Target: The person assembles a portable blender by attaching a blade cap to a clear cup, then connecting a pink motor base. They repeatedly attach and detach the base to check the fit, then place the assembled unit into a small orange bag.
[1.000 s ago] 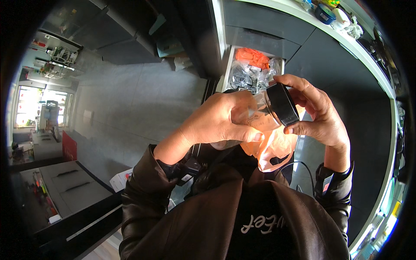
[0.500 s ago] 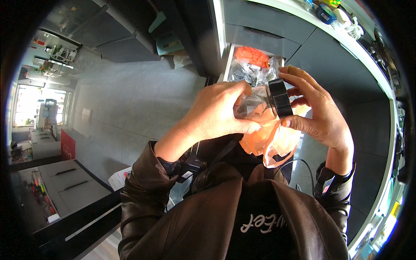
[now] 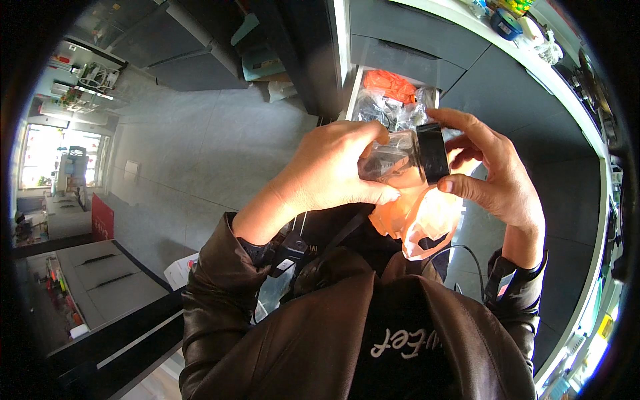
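A clear plastic jar (image 3: 397, 163) lies sideways in front of me, its black lid (image 3: 433, 153) turned to the right. My left hand (image 3: 337, 163) is wrapped round the jar's body at its left end. Fingers curved and apart, my right hand (image 3: 490, 167) is at the lid, thumb by its lower edge; whether it grips the lid is hard to see. Below the jar hangs an orange plastic bag (image 3: 420, 223), and what holds it up is partly hidden. Past the hands is an open drawer (image 3: 351, 100) filled with clear bags and an orange-red bag (image 3: 389, 87).
Dark cabinet fronts (image 3: 513, 100) stand ahead and to the right under a white counter edge (image 3: 460, 21). On the counter are a blue container (image 3: 505, 24) and other items. A dark cable (image 3: 477, 257) loops near my right forearm. Grey floor tiles (image 3: 207, 147) stretch left.
My right hand's fingers have shifted slightly around the lid, and the lid has tilted a little. My left hand keeps its hold on the jar.
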`<state>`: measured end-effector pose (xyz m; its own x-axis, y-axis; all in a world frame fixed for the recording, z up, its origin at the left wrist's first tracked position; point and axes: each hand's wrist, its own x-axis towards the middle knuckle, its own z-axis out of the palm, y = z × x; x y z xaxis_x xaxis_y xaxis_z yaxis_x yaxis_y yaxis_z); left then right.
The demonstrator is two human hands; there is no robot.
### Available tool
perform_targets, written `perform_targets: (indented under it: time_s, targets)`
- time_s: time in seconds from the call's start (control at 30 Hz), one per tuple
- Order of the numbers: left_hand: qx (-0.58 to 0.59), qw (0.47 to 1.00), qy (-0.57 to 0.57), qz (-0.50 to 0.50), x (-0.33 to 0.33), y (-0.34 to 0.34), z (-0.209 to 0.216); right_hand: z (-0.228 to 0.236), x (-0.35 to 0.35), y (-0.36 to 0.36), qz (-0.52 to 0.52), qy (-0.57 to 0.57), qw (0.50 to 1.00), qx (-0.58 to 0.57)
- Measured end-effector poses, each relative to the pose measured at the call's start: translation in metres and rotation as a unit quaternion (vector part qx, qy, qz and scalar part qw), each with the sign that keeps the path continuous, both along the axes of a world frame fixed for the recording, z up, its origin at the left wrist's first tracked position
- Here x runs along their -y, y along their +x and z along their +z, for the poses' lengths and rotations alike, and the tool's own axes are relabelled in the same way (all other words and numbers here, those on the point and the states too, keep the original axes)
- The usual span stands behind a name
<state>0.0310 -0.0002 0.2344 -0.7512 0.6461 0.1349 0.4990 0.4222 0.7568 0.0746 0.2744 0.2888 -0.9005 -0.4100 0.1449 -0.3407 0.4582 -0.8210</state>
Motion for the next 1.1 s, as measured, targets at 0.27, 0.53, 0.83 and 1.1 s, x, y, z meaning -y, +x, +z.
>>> perform_targets:
  time_s: [0.27,0.53,0.83,1.1]
  targets:
    - [0.027,1.000,0.010,-0.003,0.002,-0.001,0.001,0.000,-0.002,-0.001,0.020,0.002,0.999,0.025]
    - [0.021,1.000,0.015,-0.006,0.003,0.002,0.004,-0.001,0.004,-0.001,0.007,-0.006,1.000,-0.023]
    - [-0.091,0.993,0.072,0.018,0.001,0.005,-0.011,0.007,0.016,0.008,-0.063,0.042,0.996,0.053]
    - [0.000,0.986,0.164,-0.017,0.002,0.010,-0.015,0.006,0.028,0.014,0.000,-0.022,0.992,-0.123]
